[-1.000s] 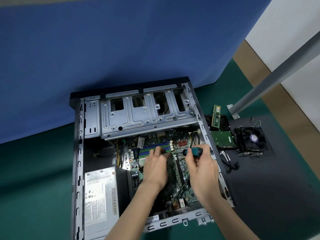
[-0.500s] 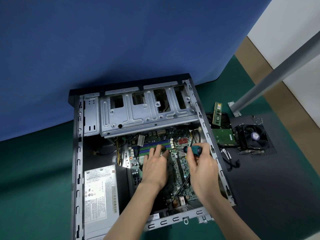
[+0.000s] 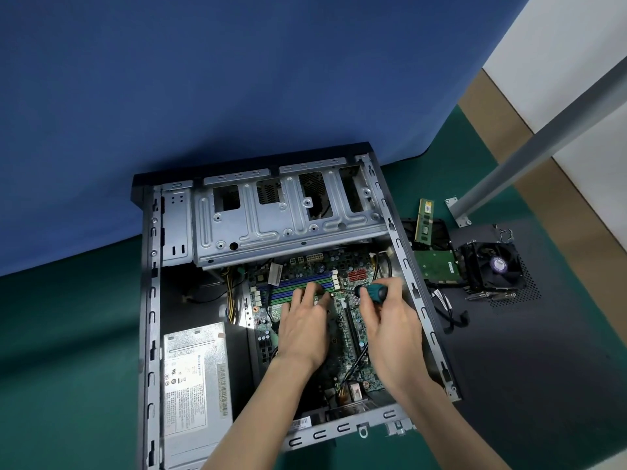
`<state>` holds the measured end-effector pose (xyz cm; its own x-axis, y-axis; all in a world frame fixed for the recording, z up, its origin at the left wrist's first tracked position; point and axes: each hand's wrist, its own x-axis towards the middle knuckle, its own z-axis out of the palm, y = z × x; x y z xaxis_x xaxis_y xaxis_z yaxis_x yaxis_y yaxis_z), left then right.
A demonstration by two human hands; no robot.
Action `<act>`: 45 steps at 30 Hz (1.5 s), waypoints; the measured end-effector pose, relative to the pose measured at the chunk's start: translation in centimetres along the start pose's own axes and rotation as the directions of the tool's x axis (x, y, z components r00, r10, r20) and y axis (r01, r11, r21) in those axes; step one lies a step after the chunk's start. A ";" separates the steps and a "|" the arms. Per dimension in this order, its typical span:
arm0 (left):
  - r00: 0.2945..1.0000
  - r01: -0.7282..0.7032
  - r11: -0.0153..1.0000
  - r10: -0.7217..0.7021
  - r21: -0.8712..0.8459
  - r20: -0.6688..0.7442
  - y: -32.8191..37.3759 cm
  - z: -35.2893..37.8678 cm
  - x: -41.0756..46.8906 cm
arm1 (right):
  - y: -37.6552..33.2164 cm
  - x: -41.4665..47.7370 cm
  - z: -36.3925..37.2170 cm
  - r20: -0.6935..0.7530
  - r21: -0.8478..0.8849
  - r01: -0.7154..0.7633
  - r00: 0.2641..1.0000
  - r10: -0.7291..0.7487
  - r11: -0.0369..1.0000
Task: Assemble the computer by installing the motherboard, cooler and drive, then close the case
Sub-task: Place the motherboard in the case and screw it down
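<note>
An open computer case (image 3: 149, 300) lies flat on green matting. The green motherboard (image 3: 342, 269) sits inside it, below the metal drive cage (image 3: 271, 218). My left hand (image 3: 302, 330) rests flat on the board, fingertips by the blue and green memory slots. My right hand (image 3: 390, 330) grips a screwdriver with a teal handle (image 3: 373, 292) over the board's right part; its tip is hidden. The cooler with its black fan (image 3: 492, 269) and the drive, green circuit side up (image 3: 437, 266), lie outside the case to the right.
A grey power supply (image 3: 195, 378) fills the case's lower left. A memory stick (image 3: 424, 218) lies beside the drive, and black cables (image 3: 451, 310) trail by the case wall. The dark side panel (image 3: 529, 351) lies under the cooler. A slanted metal post (image 3: 529, 147) stands at right.
The camera view drifted slightly. My right hand turned the screwdriver a little, its fingers now blurred. My left hand stays on the board.
</note>
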<state>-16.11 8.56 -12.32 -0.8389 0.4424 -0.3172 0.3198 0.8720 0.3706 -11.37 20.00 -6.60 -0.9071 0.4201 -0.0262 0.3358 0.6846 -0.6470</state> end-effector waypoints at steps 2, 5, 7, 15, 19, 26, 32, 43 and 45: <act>0.999 -0.003 0.996 -0.001 -0.088 -0.047 0.2 -0.3 0.1 | -0.2 0.3 -0.2 0.027 -0.058 0.010 1.000 -0.008 0.998; 0.991 -0.032 0.908 -0.026 -0.417 -0.132 1.3 -1.6 0.5 | -0.9 1.6 -0.7 0.066 -0.205 -0.041 0.996 0.055 0.978; 0.990 -0.066 0.819 -0.016 -0.570 -0.138 2.3 -2.3 1.0 | -1.4 2.7 -1.0 0.063 -0.269 -0.083 0.993 0.104 0.960; 0.966 -0.154 0.690 -0.044 -0.708 -0.253 3.1 -3.3 2.0 | -2.2 5.6 -2.5 0.170 -0.321 0.044 0.985 0.012 0.946; 0.981 -0.111 0.651 -0.050 -0.751 -0.188 2.4 -3.1 2.1 | -2.3 6.0 -2.6 0.235 -0.208 0.150 0.967 -0.100 0.967; 0.977 -0.075 0.653 -0.102 -0.753 -0.185 2.3 -3.2 2.9 | -2.5 7.3 -2.1 0.216 -0.303 0.152 0.973 -0.087 0.941; 0.979 -0.106 0.576 -0.083 -0.810 -0.187 2.3 -3.5 3.4 | -2.7 8.1 -2.3 0.203 -0.360 0.074 0.979 0.000 0.930; 0.993 -0.053 0.492 -0.063 -0.869 -0.096 1.6 -4.0 4.3 | -3.9 9.0 -2.7 0.183 -0.399 0.135 0.981 -0.066 0.907; 0.994 -0.073 0.538 -0.025 -0.840 -0.103 1.2 -4.0 4.5 | -3.6 9.0 -2.9 0.220 -0.336 0.190 0.968 -0.120 0.922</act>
<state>-21.29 10.74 -9.84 -0.8873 0.3967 -0.2351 -0.1365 0.2611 0.9556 -20.05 23.03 -2.29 -0.9742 0.1938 -0.1156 0.2224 0.9117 -0.3456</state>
